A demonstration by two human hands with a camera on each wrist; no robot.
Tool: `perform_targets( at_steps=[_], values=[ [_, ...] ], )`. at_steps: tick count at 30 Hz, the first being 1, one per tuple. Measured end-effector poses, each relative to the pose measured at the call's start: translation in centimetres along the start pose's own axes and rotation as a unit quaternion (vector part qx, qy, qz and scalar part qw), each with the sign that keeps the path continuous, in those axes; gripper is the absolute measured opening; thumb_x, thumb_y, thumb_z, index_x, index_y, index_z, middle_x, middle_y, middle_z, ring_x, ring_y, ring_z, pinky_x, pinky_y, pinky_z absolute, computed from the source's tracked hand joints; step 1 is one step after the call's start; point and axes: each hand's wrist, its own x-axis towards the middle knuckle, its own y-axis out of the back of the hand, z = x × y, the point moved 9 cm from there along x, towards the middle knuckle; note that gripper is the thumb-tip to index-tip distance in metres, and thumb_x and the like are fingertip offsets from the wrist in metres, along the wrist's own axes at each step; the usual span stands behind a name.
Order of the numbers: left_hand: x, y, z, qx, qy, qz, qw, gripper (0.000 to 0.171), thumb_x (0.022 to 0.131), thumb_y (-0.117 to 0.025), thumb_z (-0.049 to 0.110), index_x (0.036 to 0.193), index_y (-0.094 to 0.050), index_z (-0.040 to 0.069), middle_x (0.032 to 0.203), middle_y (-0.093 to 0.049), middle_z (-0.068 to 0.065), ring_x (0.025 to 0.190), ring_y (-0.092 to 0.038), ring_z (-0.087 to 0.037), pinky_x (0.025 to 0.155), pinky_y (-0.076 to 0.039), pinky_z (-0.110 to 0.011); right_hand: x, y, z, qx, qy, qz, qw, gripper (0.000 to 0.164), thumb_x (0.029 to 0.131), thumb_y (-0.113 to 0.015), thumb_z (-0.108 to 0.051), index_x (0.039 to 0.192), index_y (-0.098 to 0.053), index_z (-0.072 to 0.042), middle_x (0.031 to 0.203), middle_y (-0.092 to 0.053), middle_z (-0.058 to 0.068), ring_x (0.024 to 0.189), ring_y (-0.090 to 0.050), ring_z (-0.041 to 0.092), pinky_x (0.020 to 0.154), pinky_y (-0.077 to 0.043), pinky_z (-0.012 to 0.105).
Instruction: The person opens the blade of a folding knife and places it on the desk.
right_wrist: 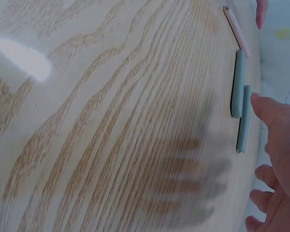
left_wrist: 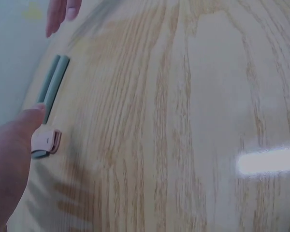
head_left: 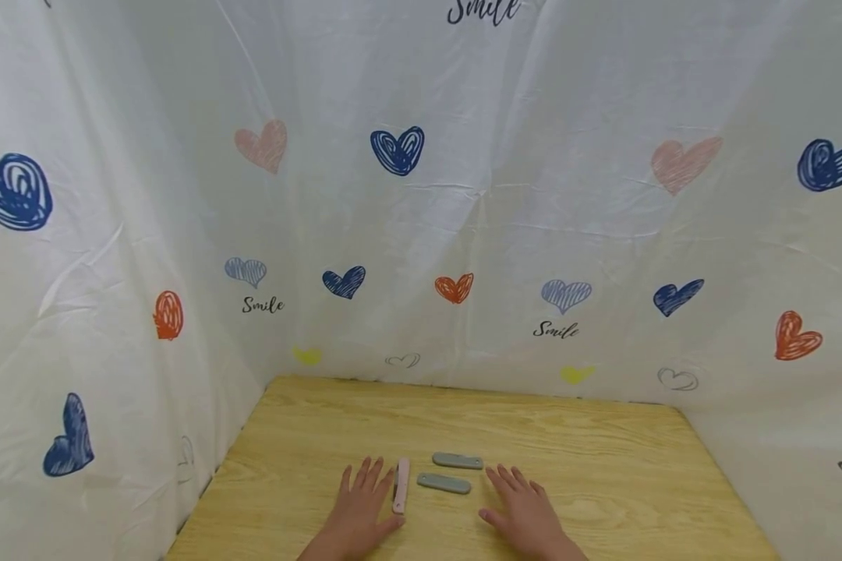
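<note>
On the table lie a slim pink folding knife (head_left: 401, 486), folded, and two grey-green folding knives of like shape, one farther back (head_left: 458, 460) and one nearer (head_left: 444, 483). The pink one points away from me; the green ones lie crosswise to its right, nearly parallel. My left hand (head_left: 358, 506), fingers spread, is just left of the pink knife (left_wrist: 44, 141), its thumb near that knife's close end. To the right of the green pair is my right hand (head_left: 522, 510), fingers extended and fingertips close to their ends. Neither hand holds anything.
The wood-grain table top (head_left: 589, 452) carries the knives. A white curtain (head_left: 491, 234) printed with hearts and "Smile" hangs around its back and sides. Light glares off the table (left_wrist: 270, 162) in the left wrist view.
</note>
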Motion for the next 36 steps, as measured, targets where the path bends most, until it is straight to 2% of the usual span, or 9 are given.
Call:
perform_targets(
  at_steps=[6,11,15,21,26,32,36],
  values=[
    [0.7,-0.1,1.4,0.030,-0.050,-0.026,0.9980,0.074,0.094,-0.047,0.058,0.147,-0.039,0.006,0.155,-0.035,-0.013,0.144,-0.028,-0.038,0.110,-0.022,-0.067,0.3,-0.3,-1.3,-0.003,0.063,-0.030,0.998,0.065,0.090,-0.062,-0.045,0.143,-0.046,-0.011,0.146,-0.047,0.018,0.132,-0.044,0.044,0.096,-0.038,0.068],
    [0.5,-0.4,1.6,0.060,-0.081,-0.040,0.9940,0.073,0.093,-0.049,0.058,0.147,-0.040,0.009,0.153,-0.040,-0.008,0.143,-0.033,-0.033,0.110,-0.026,-0.063,0.5,-0.6,-1.8,-0.008,0.090,-0.062,0.994,0.062,0.092,-0.062,-0.042,0.144,-0.045,-0.013,0.146,-0.048,0.017,0.132,-0.045,0.043,0.095,-0.041,0.065],
    [0.4,-0.7,1.5,0.071,-0.087,-0.060,0.9919,0.073,0.094,-0.047,0.058,0.149,-0.037,0.011,0.154,-0.038,-0.005,0.144,-0.033,-0.028,0.111,-0.027,-0.061,0.5,-0.9,-1.6,-0.012,0.094,-0.070,0.993,0.062,0.092,-0.062,-0.041,0.144,-0.046,-0.013,0.146,-0.048,0.017,0.131,-0.046,0.043,0.095,-0.041,0.064],
    [1.1,-0.8,2.4,0.031,-0.098,-0.054,0.9932,0.070,0.096,-0.048,0.053,0.148,-0.037,0.008,0.154,-0.039,-0.008,0.144,-0.033,-0.029,0.111,-0.026,-0.063,0.7,-1.2,-2.4,-0.013,0.114,-0.051,0.992,0.058,0.093,-0.061,-0.039,0.141,-0.048,-0.010,0.143,-0.051,0.017,0.128,-0.049,0.043,0.095,-0.043,0.060],
    [1.9,-1.5,3.1,0.021,-0.095,-0.060,0.9934,0.068,0.096,-0.047,0.053,0.148,-0.039,0.009,0.153,-0.040,-0.007,0.144,-0.033,-0.029,0.113,-0.024,-0.062,1.2,-1.7,-3.5,-0.014,0.115,-0.057,0.992,0.057,0.093,-0.060,-0.039,0.142,-0.048,-0.011,0.143,-0.051,0.016,0.128,-0.050,0.042,0.096,-0.044,0.058],
    [2.2,-2.3,3.4,0.047,-0.090,-0.069,0.9925,0.067,0.095,-0.046,0.055,0.145,-0.043,0.010,0.153,-0.041,-0.005,0.144,-0.033,-0.027,0.113,-0.025,-0.060,1.4,-2.3,-3.5,-0.021,0.102,-0.074,0.992,0.058,0.093,-0.060,-0.041,0.142,-0.049,-0.012,0.145,-0.050,0.014,0.130,-0.049,0.040,0.097,-0.043,0.057],
    [2.3,-2.7,3.6,0.060,-0.096,-0.067,0.9913,0.066,0.095,-0.045,0.056,0.144,-0.046,0.011,0.151,-0.044,-0.004,0.143,-0.035,-0.027,0.113,-0.028,-0.057,1.4,-2.4,-3.3,-0.018,0.102,-0.070,0.992,0.056,0.093,-0.060,-0.039,0.140,-0.050,-0.011,0.143,-0.052,0.013,0.129,-0.050,0.040,0.096,-0.045,0.056]
  ],
)
